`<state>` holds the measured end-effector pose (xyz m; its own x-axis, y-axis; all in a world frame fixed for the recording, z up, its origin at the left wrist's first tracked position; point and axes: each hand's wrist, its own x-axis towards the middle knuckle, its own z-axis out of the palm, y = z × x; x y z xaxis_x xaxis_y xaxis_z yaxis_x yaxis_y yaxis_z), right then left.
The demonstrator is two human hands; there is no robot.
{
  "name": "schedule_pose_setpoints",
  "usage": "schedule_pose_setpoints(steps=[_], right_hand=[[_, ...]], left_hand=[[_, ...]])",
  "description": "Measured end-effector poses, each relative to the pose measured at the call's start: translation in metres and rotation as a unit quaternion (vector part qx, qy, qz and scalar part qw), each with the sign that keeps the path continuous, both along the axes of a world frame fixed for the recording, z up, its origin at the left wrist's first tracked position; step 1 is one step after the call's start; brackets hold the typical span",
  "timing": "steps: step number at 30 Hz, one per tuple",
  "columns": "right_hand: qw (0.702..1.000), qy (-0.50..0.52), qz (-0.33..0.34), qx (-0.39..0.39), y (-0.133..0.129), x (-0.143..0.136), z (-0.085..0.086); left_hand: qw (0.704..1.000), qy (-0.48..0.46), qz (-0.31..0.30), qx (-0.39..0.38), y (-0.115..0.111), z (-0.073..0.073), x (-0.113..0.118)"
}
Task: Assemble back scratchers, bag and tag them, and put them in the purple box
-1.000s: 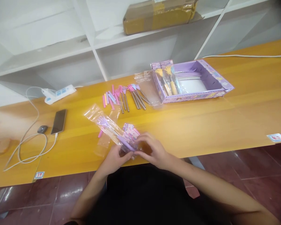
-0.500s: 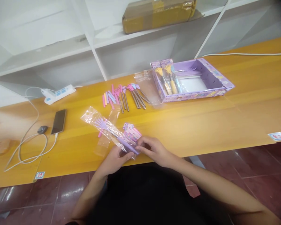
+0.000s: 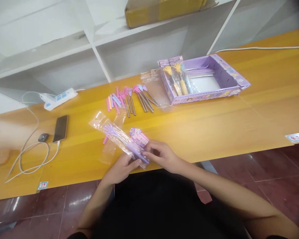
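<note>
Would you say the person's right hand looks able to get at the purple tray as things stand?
Probably yes: I see nothing standing between the right hand and the purple tray, though that hand is busy at the bagged purple scratcher.

Tbl (image 3: 201, 126) w/ cards (image 3: 140, 138), purp. box (image 3: 206, 95), phone (image 3: 60, 128)

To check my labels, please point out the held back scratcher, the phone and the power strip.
Back scratcher (image 3: 134, 150), head view: on its purple handle.
Phone (image 3: 60, 128), head view: on its screen.
Power strip (image 3: 60, 98), head view: on its top face.
</note>
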<state>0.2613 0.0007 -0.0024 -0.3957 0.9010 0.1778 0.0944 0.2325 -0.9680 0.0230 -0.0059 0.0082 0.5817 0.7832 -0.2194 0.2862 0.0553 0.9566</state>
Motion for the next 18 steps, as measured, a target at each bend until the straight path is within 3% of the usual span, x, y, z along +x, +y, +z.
schedule_pose_setpoints(steps=[8,18], right_hand=[[0.999,-0.013,0.034,-0.020,-0.0008,0.0023,-0.0015],[0.998,0.013,-0.033,-0.042,-0.0012,0.0017,-0.0021]], left_hand=[[0.998,0.036,-0.014,0.049,0.0011,-0.0022,0.0010],[0.992,0.103,-0.012,0.078,0.0010,0.0026,0.0041]])
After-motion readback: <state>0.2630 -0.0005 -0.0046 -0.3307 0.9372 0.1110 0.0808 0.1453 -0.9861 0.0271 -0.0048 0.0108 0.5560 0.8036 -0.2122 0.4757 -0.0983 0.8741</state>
